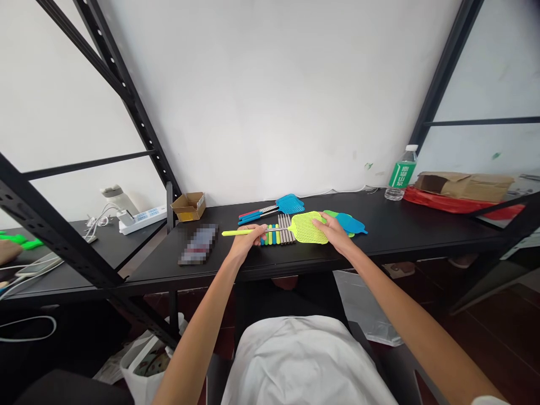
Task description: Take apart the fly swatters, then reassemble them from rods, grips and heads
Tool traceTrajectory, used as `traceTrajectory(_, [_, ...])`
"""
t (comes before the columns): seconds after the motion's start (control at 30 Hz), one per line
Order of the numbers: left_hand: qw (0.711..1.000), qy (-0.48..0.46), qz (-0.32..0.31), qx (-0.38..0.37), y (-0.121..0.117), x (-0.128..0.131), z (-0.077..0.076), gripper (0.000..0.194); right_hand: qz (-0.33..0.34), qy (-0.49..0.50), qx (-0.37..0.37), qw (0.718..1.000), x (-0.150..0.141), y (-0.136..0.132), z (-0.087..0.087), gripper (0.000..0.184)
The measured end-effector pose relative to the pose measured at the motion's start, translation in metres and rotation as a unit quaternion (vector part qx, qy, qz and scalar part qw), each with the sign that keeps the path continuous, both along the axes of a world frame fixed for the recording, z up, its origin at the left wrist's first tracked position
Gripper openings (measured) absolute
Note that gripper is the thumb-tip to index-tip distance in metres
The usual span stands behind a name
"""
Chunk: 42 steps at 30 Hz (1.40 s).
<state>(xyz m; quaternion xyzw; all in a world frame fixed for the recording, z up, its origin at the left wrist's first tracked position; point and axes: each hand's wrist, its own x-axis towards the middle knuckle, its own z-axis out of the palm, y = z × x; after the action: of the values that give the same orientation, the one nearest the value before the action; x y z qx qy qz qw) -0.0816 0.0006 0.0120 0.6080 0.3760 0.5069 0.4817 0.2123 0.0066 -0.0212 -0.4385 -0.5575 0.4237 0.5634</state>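
A yellow-green fly swatter (304, 228) lies level across both hands, just above the black table. My left hand (250, 236) is closed round its shaft, near the yellow handle. My right hand (333, 229) pinches the perforated head, thumb on top. Under the swatter sit several coloured handles (271, 236) and a row of metal rods (287, 230), partly hidden. Beyond them lies a bunch of swatters with a blue head (290, 203). Beside my right hand, a blue swatter head (352, 224) rests over green ones.
A small cardboard box (188, 207) and a blurred flat object (199, 244) are at the left. A water bottle (400, 173) stands at the right, near a brown package (464, 184) on red plastic. Black shelf posts (126, 95) flank the table. A power strip (143, 219) lies further left.
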Motion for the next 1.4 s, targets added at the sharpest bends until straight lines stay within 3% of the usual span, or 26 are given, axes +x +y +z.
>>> traceTrajectory(0.27, [0.999, 0.044, -0.007, 0.019, -0.0029, 0.0039, -0.0008, 0.040, 0.068, 0.019, 0.014, 0.997, -0.0037, -0.0111, 0.0103, 0.064])
traceTrajectory(0.43, [0.998, 0.062, -0.005, 0.009, -0.0049, 0.0043, -0.0005, 0.052, 0.048, 0.038, 0.035, 0.998, -0.0025, -0.0087, 0.0087, 0.061])
traceTrajectory(0.67, [0.993, -0.088, 0.073, -0.034, -0.0016, 0.0020, 0.0000, 0.056, 0.015, 0.059, 0.056, 0.997, -0.0005, -0.0048, 0.0055, 0.067])
traceTrajectory(0.8, [0.988, -0.112, 0.105, -0.032, 0.0007, 0.0000, -0.0019, 0.052, -0.007, 0.045, 0.062, 0.997, -0.0013, -0.0059, 0.0065, 0.066])
traceTrajectory(1.4, [0.990, -0.108, 0.088, 0.001, 0.0017, -0.0021, -0.0038, 0.035, -0.025, 0.072, 0.032, 0.997, -0.0018, -0.0052, 0.0069, 0.054])
